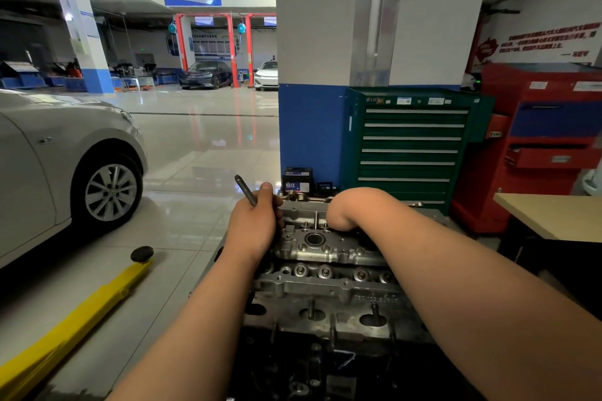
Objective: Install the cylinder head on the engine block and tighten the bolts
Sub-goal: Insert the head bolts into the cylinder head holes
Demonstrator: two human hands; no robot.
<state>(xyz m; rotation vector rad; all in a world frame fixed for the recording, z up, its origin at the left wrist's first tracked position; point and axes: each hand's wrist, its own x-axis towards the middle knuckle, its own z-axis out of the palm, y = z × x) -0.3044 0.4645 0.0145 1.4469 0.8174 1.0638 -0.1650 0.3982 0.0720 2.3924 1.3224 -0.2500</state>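
Observation:
The grey metal cylinder head sits on the dark engine block in the lower middle of the head view. My left hand grips a long dark bolt whose threaded end points up and to the left, above the head's left far end. My right hand is bent sharply down at the wrist over the far side of the head. Its fingers reach down out of sight behind the wrist, so what they touch is hidden.
A silver car stands at the left, with a yellow lift arm on the floor beside the engine. Behind the engine are a pillar, a green tool cabinet, a red cabinet and a car battery. A wooden table is at the right.

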